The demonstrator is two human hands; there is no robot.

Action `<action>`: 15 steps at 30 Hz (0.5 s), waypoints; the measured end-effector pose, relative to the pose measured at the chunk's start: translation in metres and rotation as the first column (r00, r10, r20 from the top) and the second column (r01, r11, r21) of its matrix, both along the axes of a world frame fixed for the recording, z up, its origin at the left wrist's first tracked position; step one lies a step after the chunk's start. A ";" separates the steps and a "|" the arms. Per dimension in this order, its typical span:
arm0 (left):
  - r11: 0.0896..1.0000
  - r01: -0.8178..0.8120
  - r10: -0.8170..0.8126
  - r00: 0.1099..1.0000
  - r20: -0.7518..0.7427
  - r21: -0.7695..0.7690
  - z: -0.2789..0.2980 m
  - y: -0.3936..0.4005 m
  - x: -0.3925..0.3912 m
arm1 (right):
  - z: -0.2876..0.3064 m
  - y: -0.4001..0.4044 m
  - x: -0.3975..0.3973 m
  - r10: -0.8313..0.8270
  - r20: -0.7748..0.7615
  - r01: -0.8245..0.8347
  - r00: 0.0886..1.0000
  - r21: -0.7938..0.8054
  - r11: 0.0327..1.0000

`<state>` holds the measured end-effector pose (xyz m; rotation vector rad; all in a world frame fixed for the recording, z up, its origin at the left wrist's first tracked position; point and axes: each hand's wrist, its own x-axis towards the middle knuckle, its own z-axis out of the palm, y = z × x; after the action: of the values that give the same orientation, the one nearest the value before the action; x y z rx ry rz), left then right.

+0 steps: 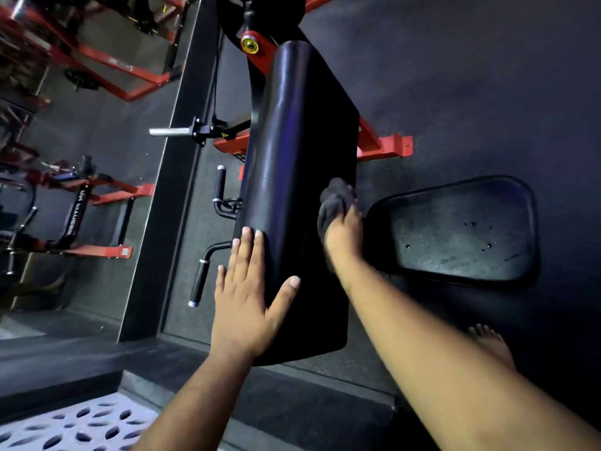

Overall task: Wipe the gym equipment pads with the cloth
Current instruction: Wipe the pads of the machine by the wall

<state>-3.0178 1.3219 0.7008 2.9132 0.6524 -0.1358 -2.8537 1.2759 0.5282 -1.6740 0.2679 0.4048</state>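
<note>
The long black back pad (pixel 292 177) fills the middle of the view, running from the near edge up to the far red frame (pixel 383 146). To its right, lower down, lies the seat pad (pixel 461 229), dull and speckled, apparently not yet wiped; it could easily be skipped if attention remains on the big pad.

The left hand (pixel 250 294) lies flat on the near left side of the back pad, fingers straight and spread, thumb out across the face. If the pad pivots on its mount, a hard push from the wiping side could swing it toward that hand or toward the black handles (pixel 205 275) just left of it.

The right hand (pixel 344 236) grips the dark cloth (pixel 335 203), fingers curled round it, pressing it on the pad's right edge. The cloth is bunched, so little of it meets the surface and streaks or missed strips are likely. A loose hold could let it drop to the floor, near the bare foot (pixel 491 343).
</note>
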 end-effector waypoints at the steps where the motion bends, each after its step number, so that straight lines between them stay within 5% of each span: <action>1: 1.000 -0.005 0.005 1.000 -0.006 0.002 0.000 -0.001 -0.001 | -0.006 0.001 0.016 -0.013 -0.075 0.011 0.997 -0.022 1.000; 3: 1.000 -0.022 0.022 1.000 -0.011 0.004 0.004 -0.003 0.001 | 0.006 -0.002 0.018 -0.020 -0.106 0.014 0.994 -0.061 0.998; 9: 1.000 0.017 -0.018 0.999 0.035 0.021 0.012 0.004 0.042 | 0.076 -0.023 -0.068 0.145 0.329 -0.183 0.933 0.088 0.979; 15: 0.993 0.019 -0.012 0.998 -0.061 0.112 0.007 0.027 0.127 | -0.018 0.019 0.104 -0.061 -0.098 0.064 0.993 0.038 0.997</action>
<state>-2.8907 1.3487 0.7080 3.0340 0.6676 -0.1951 -2.7494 1.2945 0.5103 -1.6040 0.3808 0.4426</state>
